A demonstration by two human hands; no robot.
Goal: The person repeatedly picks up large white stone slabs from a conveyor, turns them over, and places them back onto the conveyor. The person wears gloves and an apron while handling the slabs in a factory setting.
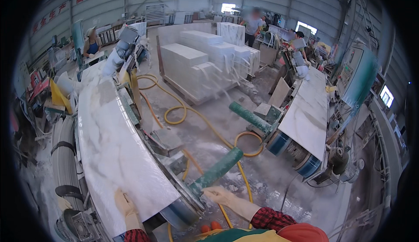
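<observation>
Atop a green-sided machine [129, 107] on a workshop floor [262, 194], a long, white, grey-veined slab [120, 141] lies ahead and to the left of a worker in red-and-black checked sleeves [273, 220], its long axis running away from the body and bowed by the wide lens. The gloved left hand [125, 205] is the nearer one, resting on the slab's close end with fingers extended and nearly together, clamped on nothing that shows. Past the slab's right edge, the gloved right hand [220, 195] reaches beside the near end of a green roller [220, 167]; its fingers point left toward the machine's side, though at this angle it is hard to tell whether they touch it or how widely they are spread. Beyond, a yellow hose [209, 128] loops across the floor near stacked white blocks [183, 74].
</observation>
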